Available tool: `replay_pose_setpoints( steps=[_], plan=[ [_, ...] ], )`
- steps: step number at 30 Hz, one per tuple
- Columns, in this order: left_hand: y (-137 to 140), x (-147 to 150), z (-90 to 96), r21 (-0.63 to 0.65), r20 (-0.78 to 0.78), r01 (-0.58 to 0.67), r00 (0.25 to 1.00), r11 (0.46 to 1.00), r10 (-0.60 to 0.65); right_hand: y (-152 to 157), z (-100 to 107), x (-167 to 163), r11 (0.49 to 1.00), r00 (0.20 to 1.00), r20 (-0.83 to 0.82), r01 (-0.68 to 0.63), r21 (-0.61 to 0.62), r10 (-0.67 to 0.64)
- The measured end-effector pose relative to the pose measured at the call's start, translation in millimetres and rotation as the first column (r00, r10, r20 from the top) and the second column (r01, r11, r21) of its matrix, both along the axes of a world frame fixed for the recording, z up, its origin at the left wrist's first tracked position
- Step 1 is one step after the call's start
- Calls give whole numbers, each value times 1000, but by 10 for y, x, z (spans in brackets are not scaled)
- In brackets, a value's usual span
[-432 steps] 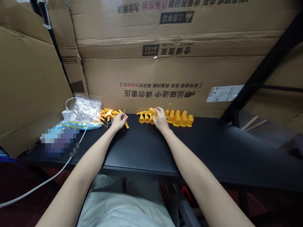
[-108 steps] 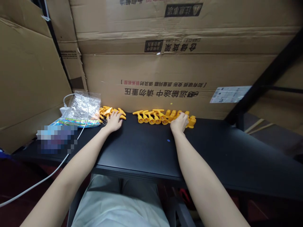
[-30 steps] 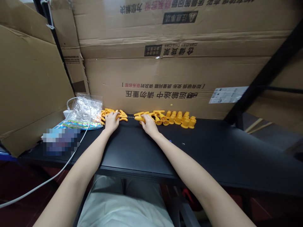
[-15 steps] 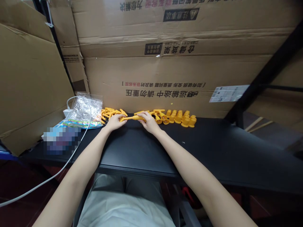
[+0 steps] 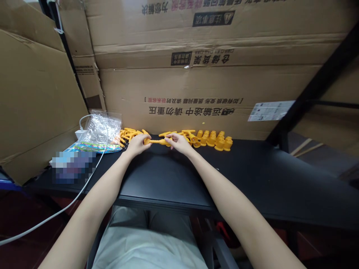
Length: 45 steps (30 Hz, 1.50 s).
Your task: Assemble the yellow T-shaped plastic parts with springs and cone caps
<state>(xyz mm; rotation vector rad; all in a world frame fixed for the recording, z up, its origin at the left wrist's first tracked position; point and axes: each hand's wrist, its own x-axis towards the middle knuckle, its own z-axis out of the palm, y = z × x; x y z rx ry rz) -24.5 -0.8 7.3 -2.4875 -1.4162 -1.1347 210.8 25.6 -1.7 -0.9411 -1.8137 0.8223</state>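
Note:
Between my hands a yellow plastic piece with a thin ribbed middle (image 5: pixel 155 141) is held level, just above the black table. My left hand (image 5: pixel 136 145) is closed on its left end, where a rounded part shows at the fingertips. My right hand (image 5: pixel 179 143) pinches its thicker right end between thumb and fingers. Left of my left hand lies a heap of yellow forked pieces (image 5: pixel 130 132). Beyond my right hand are more yellow T-shaped pieces (image 5: pixel 188 132) and several yellow stepped cups (image 5: pixel 220 142) standing in rows.
The black table (image 5: pixel 252 175) runs along a cardboard wall (image 5: pixel 182 82). At the left lie a clear plastic bag (image 5: pixel 102 129) and a blurred-out packet (image 5: pixel 73 166). A white cable (image 5: pixel 91 175) hangs over the table edge. A black metal post (image 5: pixel 316 86) slants up at the right.
The yellow piece has turned in my hands, so its rounded left end shows more. My right hand has shifted slightly right, its fingers changing from an over-the-top grip to a pinch.

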Motion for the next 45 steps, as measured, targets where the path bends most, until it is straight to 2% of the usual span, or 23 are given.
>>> replay_pose_setpoints(
  steps=[3,7,9,14,19,21,24,30,34,37,41,45],
  plan=[
    [-10,21,-1,19,-3,4,1000,1000,-4,-31,42,9,999,1000,-24,13,-37,-14],
    [8,-13,-3,-18,43,-28,999,999,29,-87,121,63,978,981,-121,-165,-125,150],
    [15,-30,1,-40,52,-33,998,999,35,-114,164,99,964,973,-126,-210,-161,191],
    [-15,-7,40,-15,54,-38,998,999,39,-165,231,116,956,986,-53,-165,-241,157],
    [-44,20,78,24,48,-21,999,999,20,-178,216,10,933,998,-64,-32,-358,10],
    [-30,0,77,24,35,-18,999,1000,17,-180,216,-2,923,1000,-26,-17,-385,8],
    [13,-54,59,6,24,-43,999,999,43,-189,231,31,899,998,-16,-63,-433,62],
    [42,-96,31,22,27,-57,998,998,56,-194,211,39,928,974,-169,-196,-317,148],
    [6,-52,33,40,8,-52,999,998,51,-187,181,-51,920,992,-117,-93,-381,52],
    [-1,-37,30,28,9,-62,998,998,62,-190,187,-88,923,998,-63,-10,-386,-15],
    [12,-38,24,26,29,-77,997,997,76,-192,211,-50,924,997,-81,-41,-380,11],
    [15,-35,24,18,30,-76,997,997,75,-181,210,20,964,986,-151,-101,-246,64]
  ],
)
